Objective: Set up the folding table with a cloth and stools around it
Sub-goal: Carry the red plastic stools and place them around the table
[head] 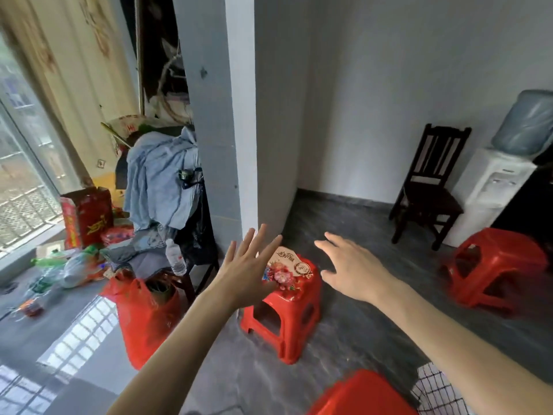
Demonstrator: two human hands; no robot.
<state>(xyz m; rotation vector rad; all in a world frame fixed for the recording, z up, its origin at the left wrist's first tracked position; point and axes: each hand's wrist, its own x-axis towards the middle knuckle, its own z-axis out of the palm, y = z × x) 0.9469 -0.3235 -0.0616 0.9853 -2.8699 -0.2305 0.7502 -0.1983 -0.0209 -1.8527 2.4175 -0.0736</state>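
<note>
A red plastic stool stands on the grey floor beside the white pillar, with a flowered gift bag lying on its seat. My left hand hovers over the stool's left edge, fingers spread and straight, holding nothing. My right hand reaches in from the right, fingers extended, just right of the stool and above it. A second red stool stands at the right. The seat of a third red stool shows at the bottom edge. No folding table or cloth is in view.
The white pillar rises just behind the stool. Left of it are a red plastic bag, a chair piled with blue cloth, bottles and boxes. A dark wooden chair and a water dispenser stand at the right wall.
</note>
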